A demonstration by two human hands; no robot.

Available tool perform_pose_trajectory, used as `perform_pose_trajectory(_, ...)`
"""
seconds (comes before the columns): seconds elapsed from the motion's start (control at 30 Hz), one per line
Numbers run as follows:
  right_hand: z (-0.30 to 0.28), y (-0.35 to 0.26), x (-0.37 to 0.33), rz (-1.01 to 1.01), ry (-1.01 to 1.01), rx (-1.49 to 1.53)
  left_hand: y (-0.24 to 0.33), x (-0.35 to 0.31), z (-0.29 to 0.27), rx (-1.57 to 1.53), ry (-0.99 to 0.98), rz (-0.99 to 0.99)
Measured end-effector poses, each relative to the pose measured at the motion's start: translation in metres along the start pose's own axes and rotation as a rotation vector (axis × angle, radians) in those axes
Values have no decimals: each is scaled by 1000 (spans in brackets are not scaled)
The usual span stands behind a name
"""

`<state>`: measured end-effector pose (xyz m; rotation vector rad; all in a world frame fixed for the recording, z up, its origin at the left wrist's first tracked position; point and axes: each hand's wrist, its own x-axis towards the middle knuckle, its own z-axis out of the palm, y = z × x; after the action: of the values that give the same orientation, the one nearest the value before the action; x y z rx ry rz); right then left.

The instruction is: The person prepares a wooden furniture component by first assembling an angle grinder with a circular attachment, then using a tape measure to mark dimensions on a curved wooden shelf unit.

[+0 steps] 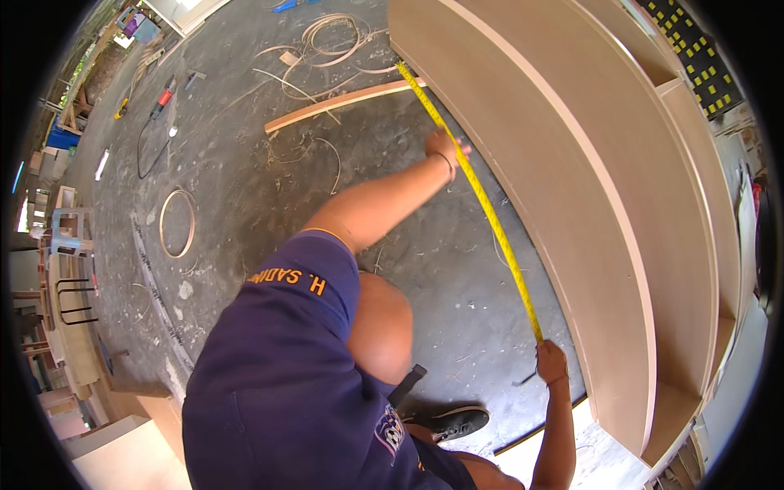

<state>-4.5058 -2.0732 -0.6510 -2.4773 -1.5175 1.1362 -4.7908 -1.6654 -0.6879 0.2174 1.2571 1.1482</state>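
A yellow tape measure (492, 220) is stretched out beside the long wooden shelf unit (523, 147), which lies on the floor. Its far end reaches the unit's far corner, by a thin wooden strip (347, 106). Partway along, my left hand (445, 149) is closed on the blade, with fingertips showing past its right edge. At the near end my right hand (551, 361) is in a fist around the tape measure; its case is mostly hidden. A short dark strap or cord shows beside that fist.
Coiled edging strips (331, 41) lie at the far side, and a hoop (177, 223) rests to the left. Farther left is a red power tool (163, 100) with its cord. A blue-grey stool (72, 231) and wooden boards (122, 453) line the left edge.
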Motion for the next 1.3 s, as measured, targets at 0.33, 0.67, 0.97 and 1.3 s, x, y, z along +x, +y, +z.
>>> perform_pose_trajectory(0.33, -31, -141, 103, 9, 200, -224, -34, -31, 23, 57, -132, 66)
perform_pose_trajectory(0.67, -10, -158, 131, 87, 142, -246, -40, 18, 17, 73, -76, -60)
perform_pose_trajectory(0.97, -3, -150, 139, 115, 141, -249, -51, 27, 19, 31, -95, -108)
perform_pose_trajectory(1.3, -9, -166, 135, 101, 177, -269, -46, 30, 17, 0, -121, -112)
